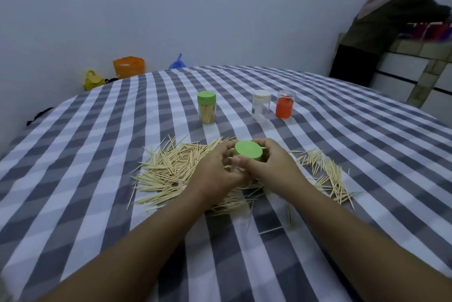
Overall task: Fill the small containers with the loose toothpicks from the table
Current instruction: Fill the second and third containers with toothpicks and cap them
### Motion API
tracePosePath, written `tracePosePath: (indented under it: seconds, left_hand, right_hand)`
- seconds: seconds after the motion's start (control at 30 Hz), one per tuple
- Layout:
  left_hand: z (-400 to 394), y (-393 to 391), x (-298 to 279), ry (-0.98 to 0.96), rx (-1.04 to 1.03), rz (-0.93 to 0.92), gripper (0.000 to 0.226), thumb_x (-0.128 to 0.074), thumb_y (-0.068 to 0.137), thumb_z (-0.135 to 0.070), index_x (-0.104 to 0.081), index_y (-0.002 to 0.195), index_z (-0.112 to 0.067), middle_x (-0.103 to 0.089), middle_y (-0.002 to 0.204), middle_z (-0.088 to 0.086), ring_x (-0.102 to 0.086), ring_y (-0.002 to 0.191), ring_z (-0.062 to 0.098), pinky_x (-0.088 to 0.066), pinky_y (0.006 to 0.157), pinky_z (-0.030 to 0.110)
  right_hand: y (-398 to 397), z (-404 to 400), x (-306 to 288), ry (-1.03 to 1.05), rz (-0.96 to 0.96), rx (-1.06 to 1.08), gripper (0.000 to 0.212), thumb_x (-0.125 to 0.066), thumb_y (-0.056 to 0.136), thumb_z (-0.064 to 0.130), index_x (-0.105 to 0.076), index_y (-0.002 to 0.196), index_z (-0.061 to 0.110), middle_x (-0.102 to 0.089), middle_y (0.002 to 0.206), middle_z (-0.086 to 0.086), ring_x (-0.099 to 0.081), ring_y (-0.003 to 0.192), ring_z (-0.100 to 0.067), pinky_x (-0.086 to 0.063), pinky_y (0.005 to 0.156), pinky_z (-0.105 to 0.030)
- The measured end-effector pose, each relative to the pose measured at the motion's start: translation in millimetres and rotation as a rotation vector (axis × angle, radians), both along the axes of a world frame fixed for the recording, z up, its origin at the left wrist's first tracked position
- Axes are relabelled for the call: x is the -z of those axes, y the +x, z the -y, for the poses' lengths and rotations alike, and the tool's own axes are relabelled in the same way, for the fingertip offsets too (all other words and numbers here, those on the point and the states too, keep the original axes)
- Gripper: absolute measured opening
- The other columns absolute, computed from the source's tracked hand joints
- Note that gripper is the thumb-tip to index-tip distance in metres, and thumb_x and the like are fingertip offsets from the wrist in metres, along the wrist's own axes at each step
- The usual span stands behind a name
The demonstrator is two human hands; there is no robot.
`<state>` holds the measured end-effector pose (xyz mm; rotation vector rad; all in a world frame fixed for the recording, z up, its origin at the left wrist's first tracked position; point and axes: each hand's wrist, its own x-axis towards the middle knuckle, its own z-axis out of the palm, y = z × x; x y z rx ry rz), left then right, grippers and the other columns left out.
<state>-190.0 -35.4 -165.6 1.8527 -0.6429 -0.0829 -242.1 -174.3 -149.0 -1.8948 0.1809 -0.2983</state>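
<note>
A small clear plastic container with a green round lid is held above the middle of the checked cloth-covered table, over the loose pale wooden toothpicks. The body is gripped by the left hand, while the lid's rim is pinched by the right hand, probably so that the lid can be twisted against a steadied body. Whether it is being opened or closed cannot be told. Nearer the far edge, a second green-lidded container is seen already packed with toothpicks, beside a white-lidded one and an orange one.
</note>
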Motion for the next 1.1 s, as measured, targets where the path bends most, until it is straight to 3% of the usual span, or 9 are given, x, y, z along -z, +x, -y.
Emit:
tracePosePath:
  seconds: [0.1, 0.27, 0.43, 0.57, 0.63, 0.77, 0.93, 1.03, 1.1]
  left_hand:
    - [2.5, -4.9, 3.0, -0.007, -0.041, 0.072, 0.062, -0.082, 0.068, -0.014, -0.056, 0.122, -0.026, -0.068, 0.101, -0.014, -0.065, 0.092, -0.001, -0.054, 0.083, 0.023]
    - [4.7, -3.7, 10.9, -0.020, -0.065, 0.113, 0.065, -0.082, 0.064, -0.020, -0.057, 0.124, -0.027, -0.068, 0.105, -0.011, -0.066, 0.093, 0.004, -0.055, 0.086, 0.034]
    - [2.3, -0.5, 13.4, -0.047, -0.046, 0.119, 0.071, -0.085, 0.065, -0.011, -0.051, 0.122, -0.036, -0.066, 0.108, -0.007, -0.067, 0.092, 0.002, -0.055, 0.085, 0.026]
    - [1.4, 0.5, 9.3, -0.085, 0.007, 0.049, 0.069, -0.084, 0.065, -0.003, -0.054, 0.123, -0.024, -0.067, 0.110, -0.003, -0.067, 0.090, 0.000, -0.053, 0.079, 0.016]
    - [1.6, 2.4, 8.5, -0.114, 0.039, -0.011, 0.068, -0.084, 0.064, -0.001, -0.055, 0.123, -0.018, -0.068, 0.110, 0.002, -0.069, 0.092, 0.006, -0.054, 0.080, 0.020]
    - [1.4, 7.4, 7.8, -0.120, 0.105, -0.069, 0.077, -0.087, 0.051, -0.022, -0.055, 0.121, -0.022, -0.068, 0.112, 0.005, -0.069, 0.098, 0.017, -0.055, 0.090, 0.041]
    - [1.6, 7.1, 8.6, -0.077, 0.075, -0.001, 0.084, -0.082, 0.046, -0.041, -0.054, 0.124, -0.024, -0.067, 0.113, 0.000, -0.066, 0.104, 0.015, -0.053, 0.093, 0.043]
    - [0.3, 4.1, 6.9, -0.034, 0.051, 0.064, 0.086, -0.084, 0.048, -0.041, -0.051, 0.126, -0.027, -0.067, 0.112, -0.005, -0.065, 0.101, 0.007, -0.054, 0.090, 0.037]
    - [0.6, 4.1, 6.8, -0.017, 0.047, 0.082, 0.084, -0.090, 0.053, -0.028, -0.051, 0.128, -0.028, -0.067, 0.110, -0.007, -0.065, 0.098, 0.004, -0.054, 0.089, 0.034]
  right_hand:
    - [-3.8, -3.0, -0.9, -0.074, 0.031, 0.027, 0.053, -0.081, 0.070, 0.039, -0.054, 0.113, 0.024, -0.065, 0.100, 0.006, -0.064, 0.090, -0.009, -0.057, 0.070, -0.026]
    - [-5.4, -4.1, 1.1, -0.120, 0.063, 0.052, 0.052, -0.082, 0.065, 0.045, -0.060, 0.108, 0.026, -0.066, 0.096, 0.009, -0.064, 0.090, -0.007, -0.057, 0.074, -0.029]
    - [-4.8, -2.2, 2.4, -0.168, 0.133, 0.069, 0.052, -0.083, 0.064, 0.042, -0.064, 0.108, 0.023, -0.060, 0.101, 0.005, -0.059, 0.091, -0.006, -0.051, 0.074, -0.021]
    - [-3.1, 0.5, 0.3, -0.189, 0.134, 0.031, 0.046, -0.083, 0.066, 0.039, -0.065, 0.106, 0.024, -0.059, 0.098, 0.004, -0.059, 0.090, -0.007, -0.049, 0.070, -0.017]
    - [-2.0, 3.2, -1.9, -0.180, 0.132, 0.000, 0.038, -0.082, 0.068, 0.035, -0.064, 0.101, 0.029, -0.058, 0.096, 0.005, -0.058, 0.086, -0.003, -0.045, 0.066, -0.010]
    - [-0.7, 9.9, -5.7, -0.184, 0.073, -0.111, 0.042, -0.080, 0.072, 0.033, -0.063, 0.111, 0.032, -0.057, 0.100, 0.009, -0.057, 0.090, -0.002, -0.044, 0.072, -0.015]
    - [0.4, 7.6, -7.6, -0.226, 0.040, -0.106, 0.050, -0.077, 0.076, 0.029, -0.056, 0.122, 0.028, -0.049, 0.106, 0.006, -0.051, 0.090, 0.000, -0.041, 0.065, -0.003]
    - [2.1, 5.0, -3.1, -0.116, 0.022, -0.055, 0.073, -0.086, 0.061, 0.036, -0.049, 0.123, 0.022, -0.055, 0.112, 0.002, -0.057, 0.100, -0.007, -0.050, 0.076, -0.017]
    - [2.0, 3.9, -2.4, -0.092, 0.029, -0.012, 0.070, -0.087, 0.055, 0.040, -0.051, 0.112, 0.021, -0.060, 0.104, 0.002, -0.060, 0.093, -0.008, -0.052, 0.069, -0.020]
